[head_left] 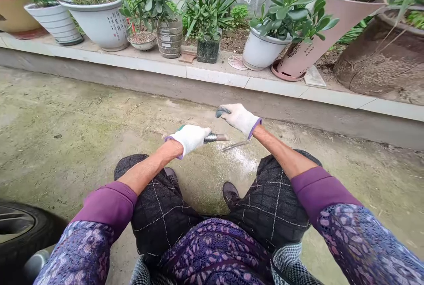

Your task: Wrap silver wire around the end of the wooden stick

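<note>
Both my hands wear white work gloves and are held out over the concrete ground between my knees. My left hand [189, 138] is closed round a short grey metal piece [216, 137] that sticks out to the right of the fist. My right hand [239, 118] is closed a little higher and to the right, its fingertips dark; what it holds is hidden. A thin metal rod [236, 145] shows just below the two hands, and I cannot tell whether it is held or lies on the ground. Pale dust [243, 159] covers the ground beneath.
A raised tiled ledge [212, 75] runs across the back with several potted plants, among them a white pot [261, 51] and a tilted pink pot [314, 42]. A car tyre [20, 232] sits at the lower left. My feet [230, 193] rest on the concrete.
</note>
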